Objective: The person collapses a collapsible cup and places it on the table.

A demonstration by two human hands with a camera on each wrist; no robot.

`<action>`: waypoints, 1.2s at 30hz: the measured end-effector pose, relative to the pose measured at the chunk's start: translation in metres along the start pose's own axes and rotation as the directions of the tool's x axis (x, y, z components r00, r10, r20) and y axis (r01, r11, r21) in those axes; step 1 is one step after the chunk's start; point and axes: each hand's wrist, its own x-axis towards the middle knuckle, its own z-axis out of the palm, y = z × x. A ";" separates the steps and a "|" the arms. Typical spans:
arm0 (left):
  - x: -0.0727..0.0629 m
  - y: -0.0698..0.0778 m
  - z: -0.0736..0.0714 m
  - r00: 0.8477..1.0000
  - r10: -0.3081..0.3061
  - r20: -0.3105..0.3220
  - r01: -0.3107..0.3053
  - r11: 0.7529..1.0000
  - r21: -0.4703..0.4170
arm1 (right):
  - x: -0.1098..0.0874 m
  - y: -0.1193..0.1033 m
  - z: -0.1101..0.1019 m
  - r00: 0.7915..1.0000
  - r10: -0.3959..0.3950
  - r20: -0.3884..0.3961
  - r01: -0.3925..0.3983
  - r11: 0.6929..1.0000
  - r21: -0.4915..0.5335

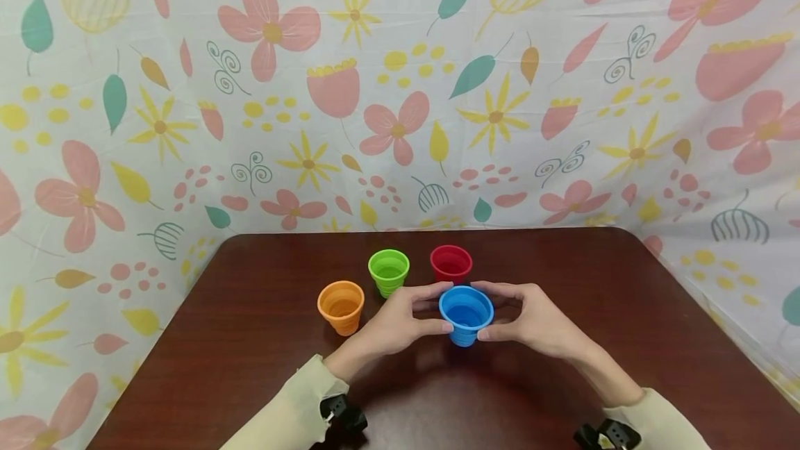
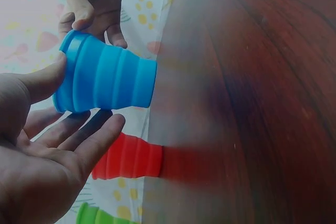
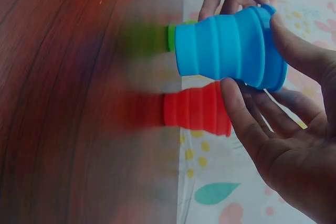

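Note:
A ribbed blue collapsible cup [image 1: 465,312] is held upright between both hands, its mouth facing up, close over the table. My left hand [image 1: 406,318] grips its left side, with the thumb near the rim at the front and the fingers spread along the far side. On the opposite side my right hand [image 1: 537,318] holds it the same way, thumb at the front and fingers behind. Just beyond the blue cup stands a red cup [image 1: 451,262]. In the left wrist view, the left thumb [image 2: 47,80] presses by the rim.
A green cup [image 1: 389,271] and an orange cup [image 1: 341,305] stand upright to the left on the dark, glossy wooden table [image 1: 250,367]. A flower-printed cloth [image 1: 400,89] hangs behind the table's far edge.

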 end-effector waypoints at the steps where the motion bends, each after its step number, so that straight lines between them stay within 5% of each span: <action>1: -0.002 0.001 -0.001 1.000 -0.002 -0.001 0.002 1.000 -0.002 | 0.001 -0.002 0.001 1.000 -0.004 0.002 0.004 1.000 -0.001; 9: -0.010 0.001 -0.007 0.999 0.043 -0.017 -0.044 0.999 -0.008 | 0.006 -0.008 0.008 1.000 0.002 -0.007 -0.002 1.000 -0.018; 36: -0.031 0.011 -0.025 0.998 0.041 -0.042 -0.043 0.998 -0.042 | 0.019 -0.023 0.024 1.000 0.001 -0.013 -0.001 1.000 0.004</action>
